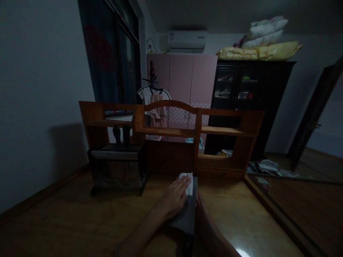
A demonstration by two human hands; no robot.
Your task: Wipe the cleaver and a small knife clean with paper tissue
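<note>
A cleaver (184,217) with a broad grey blade lies in front of me, its dark handle (188,244) pointing toward me. My left hand (175,196) presses a crumpled white tissue or cloth (189,185) onto the far end of the blade, fingers close together over it. Along the blade's right edge is my right hand (206,216), side-on with its fingers stretched forward. Whether those fingertips touch or support the blade is too dark to tell. Both hands are low over the wooden tabletop (227,203).
At the left stands a dark knife holder (116,167) with two black handles sticking up. A wooden shelf unit (171,134) runs along the table's far side. Beyond are a pink wardrobe (180,78), a black cabinet (254,89) and hanging clothes (158,103). The room is dim.
</note>
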